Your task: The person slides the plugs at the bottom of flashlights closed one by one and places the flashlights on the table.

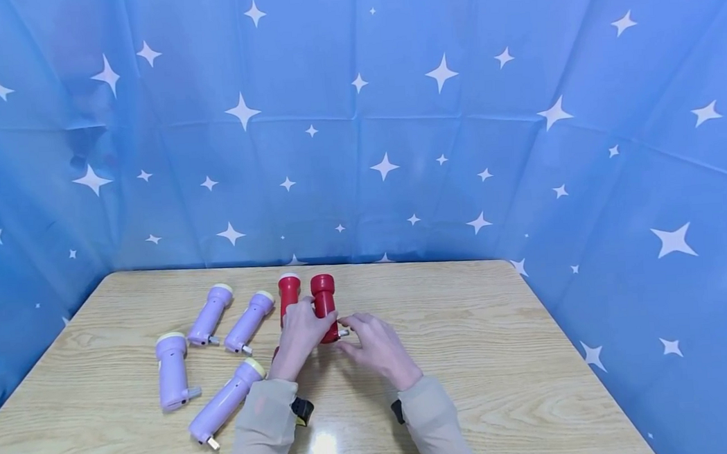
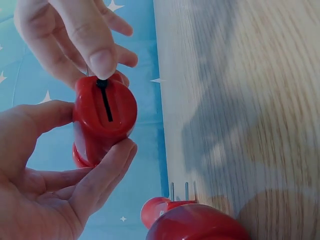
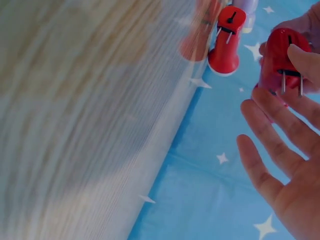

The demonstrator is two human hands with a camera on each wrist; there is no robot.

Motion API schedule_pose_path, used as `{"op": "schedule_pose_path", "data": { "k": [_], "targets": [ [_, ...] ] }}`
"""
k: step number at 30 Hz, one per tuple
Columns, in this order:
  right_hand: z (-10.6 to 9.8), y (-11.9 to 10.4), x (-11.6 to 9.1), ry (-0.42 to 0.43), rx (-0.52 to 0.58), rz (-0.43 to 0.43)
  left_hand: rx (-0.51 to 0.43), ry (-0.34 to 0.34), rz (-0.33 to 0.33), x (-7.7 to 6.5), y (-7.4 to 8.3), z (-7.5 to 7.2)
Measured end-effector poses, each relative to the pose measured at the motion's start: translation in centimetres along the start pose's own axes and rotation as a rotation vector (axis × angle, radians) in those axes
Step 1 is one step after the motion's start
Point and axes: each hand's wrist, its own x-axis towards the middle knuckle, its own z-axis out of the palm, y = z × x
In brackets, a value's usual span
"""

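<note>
A glossy red plastic flashlight with a broad round head sits just below the centre of the head view, its long axis nearly vertical in the frame, head toward the upper edge, metal prongs at its base pointing right. The left hand curls round its barrel; the right hand has its fingers spread, thumb at the slotted base. At left on the wood-grain surface, four lavender cylindrical flashlights point mostly upper right.
</note>
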Motion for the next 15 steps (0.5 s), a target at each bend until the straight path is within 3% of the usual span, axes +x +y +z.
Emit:
{"op": "schedule_pose_path", "data": {
  "k": [15],
  "targets": [
    [-0.04, 0.13, 0.10, 0.058, -0.013, -0.013, -0.057, 0.015, -0.020, -0.21, 0.27, 0.10]
  ]
}}
